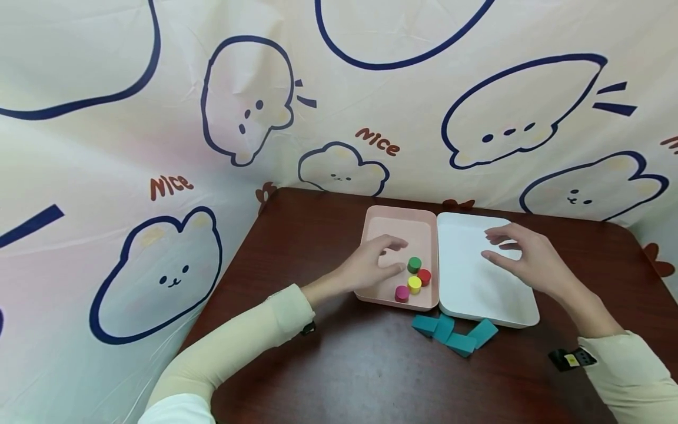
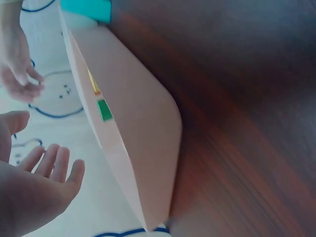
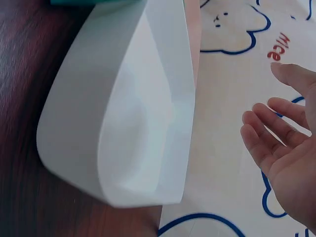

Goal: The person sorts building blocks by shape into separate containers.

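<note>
My left hand [image 1: 368, 263] hovers over the pink tray [image 1: 386, 221], its fingers loosely curved around nothing. Inside that tray, near its right side, lie a green disc [image 1: 414, 264], a red disc [image 1: 424, 277], a yellow disc [image 1: 415, 285] and a magenta disc [image 1: 402, 293]. The green one is closest to my left fingertips. Above the white tray [image 1: 466, 277] is my right hand [image 1: 529, 256], fingers relaxed and holding nothing. In the right wrist view the inside of the white tray [image 3: 138, 133] is bare where it shows.
Several teal blocks [image 1: 459, 343] lie on the dark wooden table [image 1: 328, 365] in front of the two trays, some leaning on each other. The trays stand side by side. A white cloth [image 1: 254, 147] with blue cartoon drawings hangs behind the table and along its left.
</note>
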Available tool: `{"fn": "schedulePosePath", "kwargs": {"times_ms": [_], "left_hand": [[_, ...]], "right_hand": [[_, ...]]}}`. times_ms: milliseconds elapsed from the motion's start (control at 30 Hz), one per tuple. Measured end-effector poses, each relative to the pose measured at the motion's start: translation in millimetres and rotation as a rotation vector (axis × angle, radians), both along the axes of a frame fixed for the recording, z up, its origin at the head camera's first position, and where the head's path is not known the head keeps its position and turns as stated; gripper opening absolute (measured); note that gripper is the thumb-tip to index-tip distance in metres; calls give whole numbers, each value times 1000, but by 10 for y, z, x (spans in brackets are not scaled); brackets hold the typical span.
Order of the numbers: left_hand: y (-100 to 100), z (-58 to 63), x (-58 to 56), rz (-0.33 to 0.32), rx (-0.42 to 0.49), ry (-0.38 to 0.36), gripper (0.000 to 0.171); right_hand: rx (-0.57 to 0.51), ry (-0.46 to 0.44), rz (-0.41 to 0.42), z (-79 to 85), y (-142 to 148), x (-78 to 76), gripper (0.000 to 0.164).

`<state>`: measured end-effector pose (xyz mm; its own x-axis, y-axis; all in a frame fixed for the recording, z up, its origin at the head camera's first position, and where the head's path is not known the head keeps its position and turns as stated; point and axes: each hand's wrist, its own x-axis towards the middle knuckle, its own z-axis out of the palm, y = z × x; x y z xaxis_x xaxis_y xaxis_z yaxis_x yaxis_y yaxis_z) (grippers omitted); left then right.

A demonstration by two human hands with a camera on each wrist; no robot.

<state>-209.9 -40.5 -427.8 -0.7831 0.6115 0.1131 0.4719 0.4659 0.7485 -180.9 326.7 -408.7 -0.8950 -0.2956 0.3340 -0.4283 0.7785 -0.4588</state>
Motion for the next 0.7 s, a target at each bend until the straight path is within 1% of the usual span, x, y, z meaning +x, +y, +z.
{"fn": "schedulePosePath", "kwargs": {"times_ms": [100, 233, 400, 500, 633, 700], "left_hand": [[55, -2, 85, -79, 5, 23, 50], [145, -14, 204, -194, -11, 66, 47], [247, -46, 362, -311, -99, 106, 48], [283, -78, 439, -364, -151, 129, 52], [323, -127, 501, -412, -172, 156, 53], [337, -153, 521, -422, -166, 148, 53]], "right_hand": [[-13, -32, -42, -6, 107, -21, 45], [-58, -103, -118, -23, 256, -40, 49], [-79, -156, -184, -102, 431, -92, 54], [-78, -181, -211, -176, 520, -139, 56], [-92, -217, -242, -268, 625, -193, 60], [-99, -230, -255, -308, 669, -210, 61]]}}
